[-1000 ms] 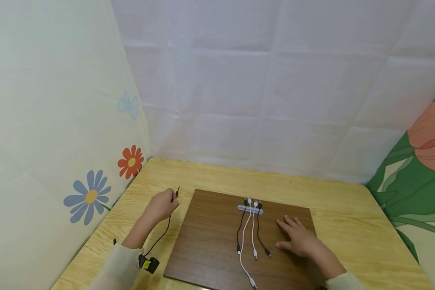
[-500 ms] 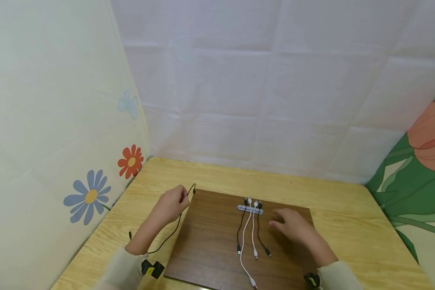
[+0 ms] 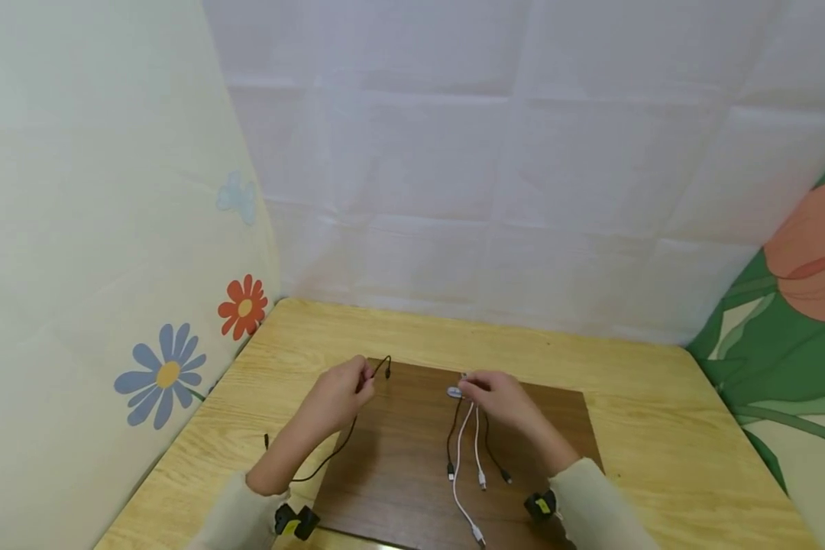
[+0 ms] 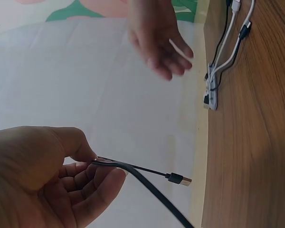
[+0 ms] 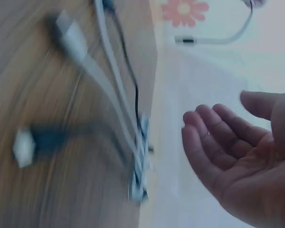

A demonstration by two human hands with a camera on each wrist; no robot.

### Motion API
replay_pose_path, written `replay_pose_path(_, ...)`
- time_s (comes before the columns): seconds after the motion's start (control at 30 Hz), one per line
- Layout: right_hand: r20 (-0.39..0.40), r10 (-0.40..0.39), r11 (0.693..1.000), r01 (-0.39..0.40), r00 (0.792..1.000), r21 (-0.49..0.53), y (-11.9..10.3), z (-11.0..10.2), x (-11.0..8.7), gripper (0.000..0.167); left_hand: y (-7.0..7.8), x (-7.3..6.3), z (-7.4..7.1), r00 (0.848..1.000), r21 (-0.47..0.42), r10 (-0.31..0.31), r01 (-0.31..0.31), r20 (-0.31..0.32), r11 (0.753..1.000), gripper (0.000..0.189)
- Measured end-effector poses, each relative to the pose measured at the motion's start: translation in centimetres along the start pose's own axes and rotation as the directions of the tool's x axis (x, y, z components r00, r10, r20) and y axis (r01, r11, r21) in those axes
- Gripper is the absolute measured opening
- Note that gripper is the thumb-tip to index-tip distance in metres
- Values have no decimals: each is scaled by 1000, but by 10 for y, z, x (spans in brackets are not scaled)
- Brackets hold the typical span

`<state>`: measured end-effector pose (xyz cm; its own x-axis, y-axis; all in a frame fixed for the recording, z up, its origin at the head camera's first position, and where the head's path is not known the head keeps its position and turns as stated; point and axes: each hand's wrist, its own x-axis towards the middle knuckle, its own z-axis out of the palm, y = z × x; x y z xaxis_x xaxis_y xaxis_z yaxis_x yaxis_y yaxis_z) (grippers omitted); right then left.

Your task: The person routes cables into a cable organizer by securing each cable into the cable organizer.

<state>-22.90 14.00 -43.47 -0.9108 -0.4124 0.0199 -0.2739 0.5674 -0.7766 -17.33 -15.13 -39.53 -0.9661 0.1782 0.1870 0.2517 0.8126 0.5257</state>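
My left hand (image 3: pixel 340 393) pinches a black USB cable (image 4: pixel 156 194) between thumb and fingers. Its metal-tipped USB plug (image 4: pixel 179 179) hangs free past the fingertips, while the rest trails down over the board's left edge. My right hand (image 3: pixel 502 393) hovers beside a pale cable holder (image 4: pixel 212 90), its fingers relaxed and nothing in them; the left wrist view shows a gap between hand and holder. Two white cables (image 3: pixel 459 466) and two black ones (image 3: pixel 497 458) run through the holder. In the head view the right hand hides most of it.
The holder sits near the far edge of a brown wooden board (image 3: pixel 399 466) on a yellow wood-grain table (image 3: pixel 646 428). A pale sheet (image 3: pixel 399 176) hangs behind, with flower-printed sheets at both sides. Black cameras (image 3: pixel 296 522) are strapped to the wrists.
My left hand has moved right with the black cable, whose plug end now hangs over the board. The right hand has lifted off the board and moved left to the cable holder.
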Motion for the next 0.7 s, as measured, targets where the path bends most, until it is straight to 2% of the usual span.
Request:
replay_pose_path(0.1, 90, 7, 989, -20, 996, 149, -12, 12, 13, 38, 5, 0, 0, 1000, -4, 27, -27, -7, 1000, 10)
replay_pose_path(0.2, 178, 16, 963, -63, 984, 263, -19, 23, 24, 50, 10, 0, 1, 998, -3, 56, -56, -17, 998, 10)
replay_pose_path(0.3, 244, 48, 916, -140, 969, 377, -23, 32, 33, 60, 16, 0, 4, 996, -11, 92, -92, -11, 996, 9)
replay_pose_path(0.43, 301, 87, 852, -227, 950, 472, -25, 39, 38, 71, 22, 0, 8, 984, -29, 177, -177, 24, 984, 9)
replay_pose_path(0.53, 309, 105, 820, -258, 945, 511, -24, 40, 42, 73, 25, 0, 11, 962, -55, 262, -258, 77, 965, 9)
replay_pose_path(0.6, 311, 116, 799, -275, 943, 535, -23, 39, 44, 70, 26, 0, 13, 939, -83, 316, -307, 135, 948, 9)
replay_pose_path(0.7, 298, 139, 771, -292, 944, 566, -20, 34, 45, 63, 27, 1, 19, 901, -112, 362, -344, 238, 932, 8)
